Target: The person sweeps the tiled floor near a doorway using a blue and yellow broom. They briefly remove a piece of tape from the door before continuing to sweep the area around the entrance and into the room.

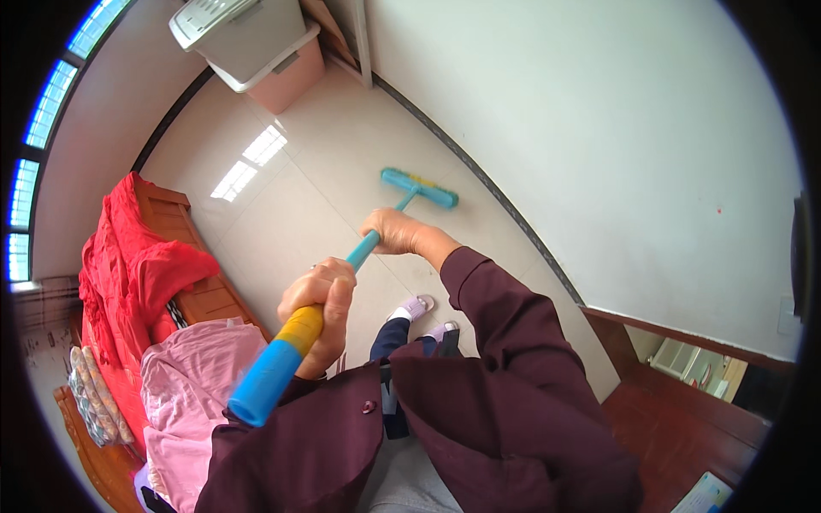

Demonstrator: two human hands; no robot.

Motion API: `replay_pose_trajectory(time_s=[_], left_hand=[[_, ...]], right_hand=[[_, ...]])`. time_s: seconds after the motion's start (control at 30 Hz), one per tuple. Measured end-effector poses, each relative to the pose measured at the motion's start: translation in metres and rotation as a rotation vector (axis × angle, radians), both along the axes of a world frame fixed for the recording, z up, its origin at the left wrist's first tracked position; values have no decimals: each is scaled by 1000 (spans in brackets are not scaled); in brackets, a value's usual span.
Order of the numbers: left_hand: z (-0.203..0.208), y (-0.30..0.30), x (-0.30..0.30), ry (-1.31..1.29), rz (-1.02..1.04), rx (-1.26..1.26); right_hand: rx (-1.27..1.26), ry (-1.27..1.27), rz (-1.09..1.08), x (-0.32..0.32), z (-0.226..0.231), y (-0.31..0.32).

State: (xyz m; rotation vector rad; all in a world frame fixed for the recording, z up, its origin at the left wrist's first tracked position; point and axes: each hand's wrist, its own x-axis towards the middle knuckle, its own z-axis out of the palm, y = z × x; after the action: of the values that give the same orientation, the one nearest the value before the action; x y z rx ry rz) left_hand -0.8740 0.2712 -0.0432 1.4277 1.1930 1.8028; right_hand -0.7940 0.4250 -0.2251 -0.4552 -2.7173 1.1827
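Broom: a long-handled broom with a blue shaft, a yellow band near the top and a teal brush head [418, 187] is held out over the pale tiled floor [291, 214]. The head sits on the tiles, close to the dark skirting line at the foot of the white wall [599, 128].
Left hand: the left hand [320, 309] is clenched around the upper shaft, right about where the yellow band is – the blue end of the handle sticks out below it toward the camera.
Right hand: the right hand [395, 231] is wrapped around the shaft further down, nearer the brush head. Both arms are covered by dark maroon sleeves [505, 342].
Feet: two light slippers [428, 315] are seen on the tiles between the arms, under dark blue trousers.
Left side: a wooden bench [184, 231] is draped with a red cloth [128, 274], with a pink cloth [184, 385] heaped nearer the camera and a patterned cushion at the edge – pretty cluttered over there.
Far corner: a grey lidded plastic bin [244, 34] is stacked on a pink one [291, 77], well apart from the broom head.
Right side: a dark reddish wooden surface [684, 427] runs below the wall; what's past it is too small to tell.
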Motion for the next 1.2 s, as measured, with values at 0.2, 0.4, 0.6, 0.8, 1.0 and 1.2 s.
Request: replay_pose_trajectory(time_s=[0.2, 0.4, 0.6, 0.8, 1.0, 1.2], left_hand=[[-62, 26, 2, 160, 78, 0], [-45, -2, 11, 152, 63, -11], [-16, 22, 20, 286, 20, -73], [-26, 27, 38, 293, -66, -83], [-21, 20, 55, 313, -185, -119], [-7, 20, 68, 343, -212, 107]], right_hand=[[-507, 358, -423, -27, -89, 26], [-38, 230, -173, -13, -74, -17], [-249, 210, -226, 7, -46, -4], [-880, 363, -608, 27, -40, -28], [-482, 524, -620, 49, 7, -52], [-100, 405, -594, 69, 19, -48]])
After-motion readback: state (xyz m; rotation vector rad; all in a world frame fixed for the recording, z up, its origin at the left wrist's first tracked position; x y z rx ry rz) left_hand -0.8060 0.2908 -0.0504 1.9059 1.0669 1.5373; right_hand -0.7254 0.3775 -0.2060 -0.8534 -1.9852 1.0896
